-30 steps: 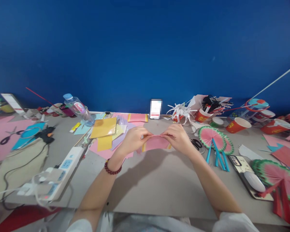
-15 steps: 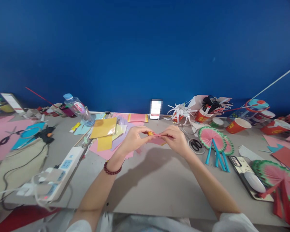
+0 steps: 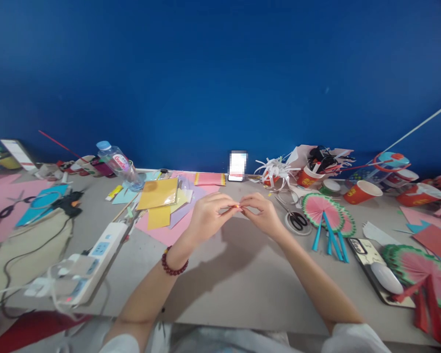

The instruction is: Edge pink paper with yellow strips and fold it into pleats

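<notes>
My left hand, with a dark red bead bracelet at the wrist, pinches a small folded pink and yellow paper between thumb and fingers. Meeting it fingertip to fingertip, my right hand pinches the other end of the same paper. Most of the paper is hidden by the fingers. Both hands are raised over the grey table. Behind them lies a pink paper piece with yellow edges, below a phone propped against the blue wall.
Left of my hands are yellow paper sheets, a tilted water bottle and a white power strip. To the right lie black-handled scissors, watermelon-coloured paper fans, a mouse on a phone, and paper cups.
The folded paper has turned between my fingers, and less of it shows. My fingertips have come closer together; the left wrist has shifted slightly.
</notes>
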Demonstrator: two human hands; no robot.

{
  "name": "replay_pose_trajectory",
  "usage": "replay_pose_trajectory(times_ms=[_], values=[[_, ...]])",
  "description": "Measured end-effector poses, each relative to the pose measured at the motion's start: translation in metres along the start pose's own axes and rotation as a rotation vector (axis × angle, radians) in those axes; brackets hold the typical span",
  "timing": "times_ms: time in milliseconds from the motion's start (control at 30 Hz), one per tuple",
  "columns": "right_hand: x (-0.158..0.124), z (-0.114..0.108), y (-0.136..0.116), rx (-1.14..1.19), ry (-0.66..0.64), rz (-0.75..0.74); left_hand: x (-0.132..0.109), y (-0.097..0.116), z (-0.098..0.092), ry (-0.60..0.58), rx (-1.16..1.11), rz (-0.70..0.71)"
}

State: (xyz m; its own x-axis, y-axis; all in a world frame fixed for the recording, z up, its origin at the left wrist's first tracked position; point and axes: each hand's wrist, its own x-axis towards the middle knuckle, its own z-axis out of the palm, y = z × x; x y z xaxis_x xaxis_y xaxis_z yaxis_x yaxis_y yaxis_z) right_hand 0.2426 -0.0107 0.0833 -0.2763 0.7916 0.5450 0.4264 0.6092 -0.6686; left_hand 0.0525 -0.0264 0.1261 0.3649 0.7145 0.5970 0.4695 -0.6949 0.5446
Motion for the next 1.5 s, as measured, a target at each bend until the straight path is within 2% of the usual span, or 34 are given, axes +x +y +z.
replay_pose_trajectory(times_ms=[167, 400, 633, 867, 1000, 1167, 1300, 1500], values=[[-0.001, 0.002, -0.001, 0.031, -0.009, 0.010, -0.003, 0.006, 0.003, 0.070, 0.176, 0.104], [0.001, 0.005, -0.004, 0.023, 0.009, -0.026, -0.008, 0.010, 0.002, 0.038, 0.285, 0.107], [-0.002, -0.001, -0.010, -0.021, 0.039, -0.110, -0.006, 0.015, -0.002, -0.021, 0.196, 0.078], [-0.001, -0.009, -0.016, -0.013, 0.048, -0.124, -0.004, 0.022, -0.024, -0.201, -0.091, -0.132], [-0.002, -0.008, -0.014, 0.001, 0.012, -0.135, -0.001, 0.019, -0.027, -0.217, -0.114, -0.095], [-0.003, -0.010, -0.018, 0.081, -0.052, -0.153, -0.002, 0.018, -0.020, -0.176, -0.097, -0.003], [-0.002, -0.014, -0.023, 0.190, -0.041, -0.123, -0.004, 0.019, -0.018, -0.105, -0.032, 0.046], [-0.003, -0.016, -0.026, 0.226, -0.022, -0.103, -0.005, 0.022, -0.017, -0.079, 0.018, 0.090]])
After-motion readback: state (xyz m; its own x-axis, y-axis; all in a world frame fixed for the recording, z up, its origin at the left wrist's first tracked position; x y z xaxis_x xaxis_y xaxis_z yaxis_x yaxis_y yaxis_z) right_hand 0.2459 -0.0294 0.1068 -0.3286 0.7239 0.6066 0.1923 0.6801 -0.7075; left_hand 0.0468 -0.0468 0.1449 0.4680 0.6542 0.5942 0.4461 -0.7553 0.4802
